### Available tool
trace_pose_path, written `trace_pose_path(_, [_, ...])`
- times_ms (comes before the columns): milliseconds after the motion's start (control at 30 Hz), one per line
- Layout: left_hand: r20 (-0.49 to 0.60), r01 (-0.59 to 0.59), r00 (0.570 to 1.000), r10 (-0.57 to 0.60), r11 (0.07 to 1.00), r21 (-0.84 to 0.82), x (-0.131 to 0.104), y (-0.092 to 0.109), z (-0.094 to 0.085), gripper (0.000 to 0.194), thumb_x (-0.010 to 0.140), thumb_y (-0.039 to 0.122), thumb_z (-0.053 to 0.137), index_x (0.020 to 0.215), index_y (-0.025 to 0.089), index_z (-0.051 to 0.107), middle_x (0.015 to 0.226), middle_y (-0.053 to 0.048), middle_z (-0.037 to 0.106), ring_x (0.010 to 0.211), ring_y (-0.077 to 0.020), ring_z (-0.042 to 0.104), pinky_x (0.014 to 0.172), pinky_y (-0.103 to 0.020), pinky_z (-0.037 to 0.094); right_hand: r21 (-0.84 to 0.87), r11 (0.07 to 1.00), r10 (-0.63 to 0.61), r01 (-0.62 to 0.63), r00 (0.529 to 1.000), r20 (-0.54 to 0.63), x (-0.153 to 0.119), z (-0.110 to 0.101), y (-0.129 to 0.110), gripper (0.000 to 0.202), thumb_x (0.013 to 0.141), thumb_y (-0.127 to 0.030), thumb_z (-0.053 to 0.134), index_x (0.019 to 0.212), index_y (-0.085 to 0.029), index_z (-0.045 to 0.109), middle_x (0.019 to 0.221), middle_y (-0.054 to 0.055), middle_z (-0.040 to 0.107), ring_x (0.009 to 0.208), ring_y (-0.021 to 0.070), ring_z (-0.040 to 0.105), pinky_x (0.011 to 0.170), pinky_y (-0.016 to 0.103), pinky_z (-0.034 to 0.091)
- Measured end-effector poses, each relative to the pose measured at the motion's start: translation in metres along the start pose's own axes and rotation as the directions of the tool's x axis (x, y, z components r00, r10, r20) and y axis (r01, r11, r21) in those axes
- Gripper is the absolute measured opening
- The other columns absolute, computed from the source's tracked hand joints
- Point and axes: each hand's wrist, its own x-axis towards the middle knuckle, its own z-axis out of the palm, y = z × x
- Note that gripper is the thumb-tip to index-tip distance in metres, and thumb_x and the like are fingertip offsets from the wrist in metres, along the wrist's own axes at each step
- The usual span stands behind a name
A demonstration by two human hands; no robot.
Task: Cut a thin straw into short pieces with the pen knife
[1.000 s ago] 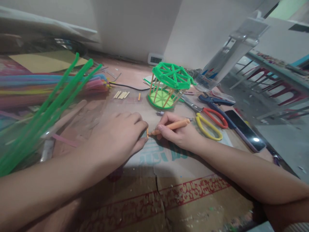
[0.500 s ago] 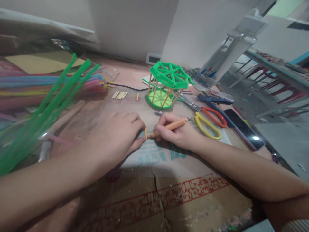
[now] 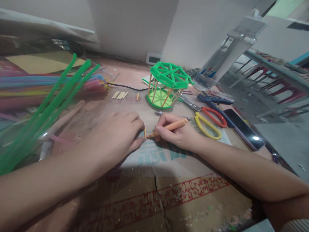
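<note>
My left hand (image 3: 123, 130) pinches a short orange stick (image 3: 145, 132) upright between thumb and forefinger. An orange marker (image 3: 175, 125) is in my right hand (image 3: 177, 133), its tip touching or almost touching the stick. Both hands are over a clear plastic sheet with teal print (image 3: 154, 156). Beyond them lie several short pale sticks (image 3: 120, 95) in a row, and one orange-coloured stick (image 3: 137, 96) beside these. A round green frame (image 3: 170, 75) of fuzzy stems, held up by thin sticks on a green base, stands behind my right hand.
Scissors (image 3: 210, 120) with red and yellow handles, blue pliers (image 3: 214, 100) and a phone (image 3: 243, 129) lie to the right. Behind them stands a clear container (image 3: 222, 54). Green pipe cleaners (image 3: 55, 106) jut up at the left. A small digital clock (image 3: 154, 58) stands by the wall.
Almost nothing differs. The stick and the marker tip have shifted very slightly to the left, with both hands keeping their grips.
</note>
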Motion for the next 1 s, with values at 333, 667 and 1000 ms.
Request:
trace_pose_path(333, [-0.028, 0.015, 0.999, -0.022, 0.974, -0.228, 0.007, -0.007, -0.005, 0.024, 0.1, 0.023, 0.055, 0.095, 0.023, 0.078, 0.095, -0.007, 0.076, 0.089, -0.0252, 0.069, 0.078, -0.038, 0.05, -0.022, 1.0, 0.02, -0.021, 1.0, -0.013, 0.0, 0.0, 0.0, 0.023, 0.092, -0.036, 0.068, 0.079, -0.021, 0.057, 0.068, 0.001, 0.071, 0.058, 0.0126, 0.063, 0.053, 0.022, 0.046])
trace_pose_path(667, [-0.098, -0.024, 0.995, -0.019, 0.904, -0.426, 0.012, -0.01, 0.006, 0.016, 0.097, 0.025, 0.064, 0.092, 0.022, 0.079, 0.093, -0.003, 0.075, 0.092, -0.0219, 0.067, 0.085, -0.035, 0.048, 0.026, 0.998, -0.054, 0.053, 0.998, 0.023, -0.003, 0.0, -0.003, 0.023, 0.094, -0.036, 0.07, 0.082, -0.02, 0.059, 0.071, 0.003, 0.074, 0.059, 0.0128, 0.065, 0.053, 0.022, 0.047])
trace_pose_path(1000, [-0.111, -0.033, 0.994, -0.014, 0.911, -0.411, 0.012, -0.011, 0.01, 0.015, 0.098, 0.025, 0.066, 0.09, 0.021, 0.077, 0.09, -0.002, 0.072, 0.09, -0.0211, 0.064, 0.084, -0.035, 0.045, -0.027, 0.999, -0.026, 0.028, 0.997, 0.075, -0.003, 0.001, -0.004, 0.022, 0.096, -0.036, 0.069, 0.083, -0.02, 0.059, 0.074, 0.004, 0.078, 0.06, 0.0144, 0.067, 0.053, 0.023, 0.049])
